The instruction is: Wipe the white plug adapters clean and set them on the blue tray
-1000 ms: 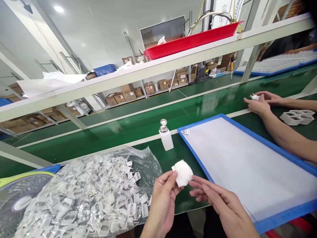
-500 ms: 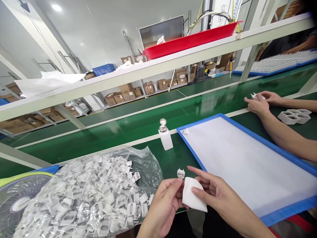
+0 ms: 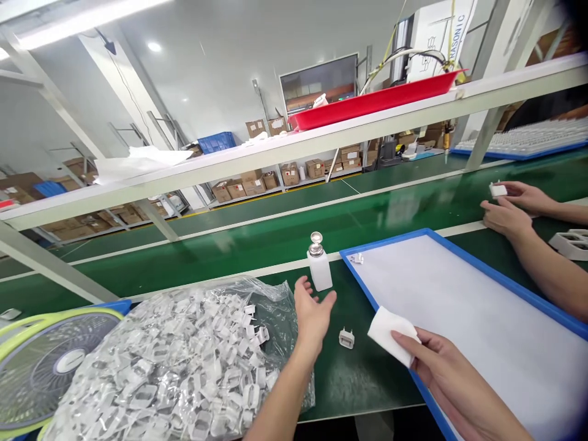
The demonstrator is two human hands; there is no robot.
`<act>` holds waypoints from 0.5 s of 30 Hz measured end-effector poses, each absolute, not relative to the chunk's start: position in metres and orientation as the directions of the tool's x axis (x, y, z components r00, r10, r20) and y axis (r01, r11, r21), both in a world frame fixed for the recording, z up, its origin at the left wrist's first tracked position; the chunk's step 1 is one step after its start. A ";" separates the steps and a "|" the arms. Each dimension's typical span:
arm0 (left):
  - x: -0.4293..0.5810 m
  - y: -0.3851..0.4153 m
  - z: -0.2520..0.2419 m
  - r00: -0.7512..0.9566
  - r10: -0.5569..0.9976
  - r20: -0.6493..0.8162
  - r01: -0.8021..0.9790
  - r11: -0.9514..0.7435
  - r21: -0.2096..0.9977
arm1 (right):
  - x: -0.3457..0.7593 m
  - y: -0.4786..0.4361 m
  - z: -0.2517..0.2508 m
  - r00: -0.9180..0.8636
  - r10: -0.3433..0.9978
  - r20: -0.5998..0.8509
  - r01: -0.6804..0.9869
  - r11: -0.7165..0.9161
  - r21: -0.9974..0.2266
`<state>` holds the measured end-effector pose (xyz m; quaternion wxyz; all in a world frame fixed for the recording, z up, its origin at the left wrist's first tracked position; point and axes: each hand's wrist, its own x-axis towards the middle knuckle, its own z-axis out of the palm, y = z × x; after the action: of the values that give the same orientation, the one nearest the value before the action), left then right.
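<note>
My left hand (image 3: 313, 311), fingers spread, is just in front of a white square pump bottle (image 3: 320, 271) with a metal top; whether they touch I cannot tell. In my right hand (image 3: 432, 361) is a folded white cloth (image 3: 392, 334), pinched between thumb and fingers over the near left edge of the blue-rimmed tray (image 3: 459, 288). A single white plug housing (image 3: 346, 338) with two pins lies on the green table between my hands. Another small white plug part (image 3: 357, 258) sits in the tray's far left corner.
A clear plastic bag (image 3: 184, 361) full of white plug housings covers the left side, beside a green-rimmed fan (image 3: 59, 367). At right, a co-worker's hands (image 3: 514, 208) hold a white part. A red tray (image 3: 376, 101) stands on the raised shelf.
My left hand has left the cloth and moved forward to the bottle, opening. My right hand has carried the cloth to the right. The camera view has shifted too.
</note>
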<state>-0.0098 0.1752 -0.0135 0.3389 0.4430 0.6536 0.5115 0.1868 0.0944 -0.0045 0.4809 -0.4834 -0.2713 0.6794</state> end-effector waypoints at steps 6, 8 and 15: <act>-0.011 0.249 -0.028 -0.376 0.914 0.153 0.374 -0.001 0.927 | 0.188 0.120 0.013 -0.010 0.988 -0.157 0.170 -0.153 -0.974; -0.010 0.257 -0.028 -0.338 0.923 0.184 0.421 -0.027 0.907 | 0.184 0.134 0.025 0.042 0.997 -0.060 0.276 -0.070 -0.959; -0.011 0.252 -0.026 -0.240 0.926 0.293 0.569 -0.110 0.815 | 0.181 0.175 0.050 0.140 0.982 0.128 0.321 0.077 -0.944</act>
<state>-0.0112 0.2515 -0.0256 0.1933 0.5853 0.6385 0.4609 0.1807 0.1749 0.0496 0.4777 -0.5847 -0.5572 0.3457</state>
